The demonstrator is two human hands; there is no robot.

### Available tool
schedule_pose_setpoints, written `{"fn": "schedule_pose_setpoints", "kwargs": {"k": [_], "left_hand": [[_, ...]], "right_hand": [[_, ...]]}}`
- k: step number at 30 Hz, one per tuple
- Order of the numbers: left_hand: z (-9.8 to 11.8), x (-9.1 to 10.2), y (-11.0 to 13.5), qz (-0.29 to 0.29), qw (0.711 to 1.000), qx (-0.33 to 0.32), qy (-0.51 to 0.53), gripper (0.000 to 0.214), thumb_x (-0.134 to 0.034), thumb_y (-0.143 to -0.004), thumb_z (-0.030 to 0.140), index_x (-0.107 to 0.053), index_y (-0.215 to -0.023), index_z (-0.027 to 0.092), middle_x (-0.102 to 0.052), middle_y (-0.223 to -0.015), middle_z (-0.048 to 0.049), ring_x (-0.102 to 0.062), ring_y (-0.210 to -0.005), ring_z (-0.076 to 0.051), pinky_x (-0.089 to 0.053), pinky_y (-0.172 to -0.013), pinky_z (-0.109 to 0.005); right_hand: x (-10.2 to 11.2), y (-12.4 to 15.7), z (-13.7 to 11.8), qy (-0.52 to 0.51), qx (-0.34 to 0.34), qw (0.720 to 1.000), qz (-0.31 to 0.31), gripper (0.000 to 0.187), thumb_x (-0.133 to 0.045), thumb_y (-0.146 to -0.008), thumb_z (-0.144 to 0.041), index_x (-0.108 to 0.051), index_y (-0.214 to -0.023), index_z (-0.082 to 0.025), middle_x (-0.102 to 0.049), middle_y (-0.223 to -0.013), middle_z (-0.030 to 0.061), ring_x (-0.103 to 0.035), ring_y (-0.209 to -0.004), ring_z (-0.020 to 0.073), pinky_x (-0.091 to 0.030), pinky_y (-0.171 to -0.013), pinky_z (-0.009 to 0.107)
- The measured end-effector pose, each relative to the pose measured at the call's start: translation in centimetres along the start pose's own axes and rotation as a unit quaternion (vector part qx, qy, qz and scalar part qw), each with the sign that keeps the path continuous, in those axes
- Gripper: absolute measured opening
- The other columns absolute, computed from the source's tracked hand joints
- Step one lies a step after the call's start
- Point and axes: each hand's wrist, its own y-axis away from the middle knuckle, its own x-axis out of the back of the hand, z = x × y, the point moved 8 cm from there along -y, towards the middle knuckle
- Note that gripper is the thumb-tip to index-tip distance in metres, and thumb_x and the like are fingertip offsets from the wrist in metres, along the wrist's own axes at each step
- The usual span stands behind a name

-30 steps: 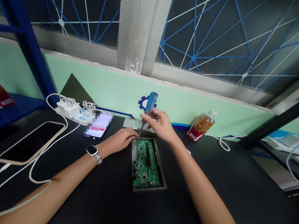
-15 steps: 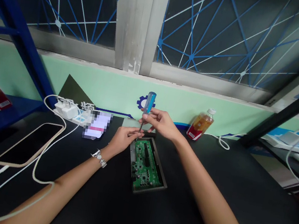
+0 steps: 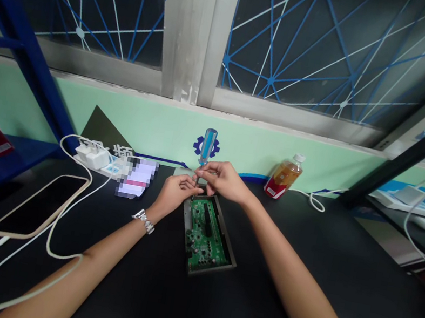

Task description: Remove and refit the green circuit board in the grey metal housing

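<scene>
A green circuit board (image 3: pixel 208 232) lies in a shallow grey metal tray (image 3: pixel 233 258) on the black table. A screwdriver (image 3: pixel 207 146) with a clear blue handle stands nearly upright over the board's far left corner. My right hand (image 3: pixel 222 179) is closed round the screwdriver just below the handle. My left hand (image 3: pixel 176 192) sits at the tray's far left corner, its fingertips pinched at the screwdriver's shaft near the tip. A watch is on my left wrist.
A phone (image 3: pixel 36 204) on a white cable lies at the left, beyond it a white power strip (image 3: pixel 98 158) with chargers and a second phone (image 3: pixel 135 178). A bottle of amber drink (image 3: pixel 283 178) stands at the wall. Blue shelving rises at the far left.
My left hand has lifted from the tray's edge up to the screwdriver's shaft. The screwdriver has shifted slightly left and stands more upright.
</scene>
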Motion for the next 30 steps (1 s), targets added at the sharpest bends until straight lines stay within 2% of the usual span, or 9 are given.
{"fn": "schedule_pose_setpoints", "kwargs": {"k": [3, 6, 10, 13, 16, 18, 21, 27, 30], "left_hand": [[0.2, -0.2, -0.1, 0.001, 1.0, -0.007, 0.013, 0.029, -0.085, -0.069, 0.033, -0.065, -0.078, 0.014, -0.064, -0.067, 0.0006, -0.061, -0.061, -0.012, -0.049, -0.061, -0.024], [0.3, -0.6, -0.2, -0.001, 1.0, -0.008, 0.019, 0.029, -0.083, -0.071, 0.034, -0.063, -0.079, 0.014, -0.063, -0.067, 0.0011, -0.059, -0.06, -0.011, -0.047, -0.059, -0.023], [0.5, -1.1, 0.0, -0.021, 1.0, -0.012, -0.001, 0.025, -0.075, -0.08, 0.036, -0.065, -0.082, 0.014, -0.068, -0.074, -0.0033, -0.063, -0.065, -0.014, -0.048, -0.062, -0.025], [1.1, -0.7, 0.3, -0.056, 0.994, -0.038, -0.083, 0.024, -0.071, -0.083, 0.037, -0.068, -0.093, 0.015, -0.071, -0.088, -0.0073, -0.067, -0.08, -0.019, -0.052, -0.073, -0.03], [2.2, 0.0, 0.9, -0.1, 0.965, -0.099, -0.222, 0.022, -0.069, -0.084, 0.036, -0.07, -0.098, 0.019, -0.069, -0.103, -0.009, -0.065, -0.087, -0.021, -0.051, -0.075, -0.032], [2.5, 0.2, 1.3, -0.136, 0.945, -0.119, -0.271, 0.016, -0.061, -0.09, 0.032, -0.07, -0.095, 0.02, -0.068, -0.1, -0.0082, -0.064, -0.084, -0.021, -0.049, -0.075, -0.032], [2.4, 0.3, 1.4, -0.17, 0.933, -0.123, -0.292, 0.021, -0.051, -0.094, 0.025, -0.071, -0.094, 0.021, -0.068, -0.091, -0.0062, -0.063, -0.081, -0.02, -0.048, -0.078, -0.031], [2.0, 0.0, 1.5, -0.194, 0.931, -0.098, -0.295, 0.02, -0.051, -0.091, 0.02, -0.071, -0.093, 0.019, -0.067, -0.079, -0.0035, -0.059, -0.065, -0.016, -0.044, -0.064, -0.027], [2.1, 0.0, 1.6, -0.194, 0.931, -0.113, -0.287, 0.021, -0.051, -0.093, 0.022, -0.073, -0.095, 0.021, -0.07, -0.085, -0.0051, -0.062, -0.073, -0.019, -0.047, -0.071, -0.029]], "right_hand": [[-0.2, 0.2, -0.2, 0.005, 0.014, 1.0, -0.011, 0.024, -0.061, -0.093, -0.036, -0.065, -0.089, -0.013, -0.059, -0.054, -0.0034, -0.054, -0.039, 0.0072, -0.041, -0.04, 0.018], [-0.5, 0.1, 0.2, -0.015, 0.018, 1.0, -0.021, 0.022, -0.062, -0.092, -0.036, -0.064, -0.093, -0.014, -0.063, -0.064, -0.0011, -0.055, -0.042, 0.007, -0.043, -0.042, 0.019], [-0.6, -0.1, 0.7, -0.036, 0.018, 0.999, -0.002, 0.023, -0.067, -0.087, -0.036, -0.064, -0.092, -0.014, -0.067, -0.072, 0.0009, -0.057, -0.044, 0.0075, -0.045, -0.044, 0.02], [-0.7, -0.2, 0.6, -0.015, 0.027, 0.999, 0.01, 0.026, -0.064, -0.089, -0.039, -0.064, -0.094, -0.013, -0.071, -0.08, 0.0037, -0.062, -0.046, 0.009, -0.045, -0.046, 0.021], [-0.9, -0.1, 0.4, -0.001, 0.032, 0.999, -0.004, 0.029, -0.058, -0.093, -0.04, -0.064, -0.101, -0.013, -0.073, -0.097, 0.0086, -0.065, -0.049, 0.0094, -0.045, -0.046, 0.021], [-1.0, -0.1, 0.4, -0.001, 0.035, 0.999, -0.011, 0.029, -0.055, -0.096, -0.037, -0.063, -0.107, -0.012, -0.072, -0.107, 0.012, -0.064, -0.048, 0.0083, -0.045, -0.046, 0.021], [-1.1, -0.1, 0.3, -0.009, 0.039, 0.999, -0.013, 0.029, -0.05, -0.098, -0.032, -0.061, -0.113, -0.01, -0.071, -0.113, 0.0139, -0.061, -0.047, 0.0062, -0.046, -0.048, 0.022], [-1.6, -0.2, 0.3, -0.04, 0.03, 0.999, -0.016, 0.027, -0.049, -0.097, -0.028, -0.059, -0.116, -0.01, -0.071, -0.112, 0.0134, -0.059, -0.049, 0.0056, -0.049, -0.056, 0.024], [-1.5, -0.2, 0.4, -0.051, 0.029, 0.998, -0.001, 0.027, -0.054, -0.095, -0.028, -0.057, -0.116, -0.012, -0.073, -0.106, 0.0119, -0.058, -0.048, 0.006, -0.05, -0.056, 0.024]]}}
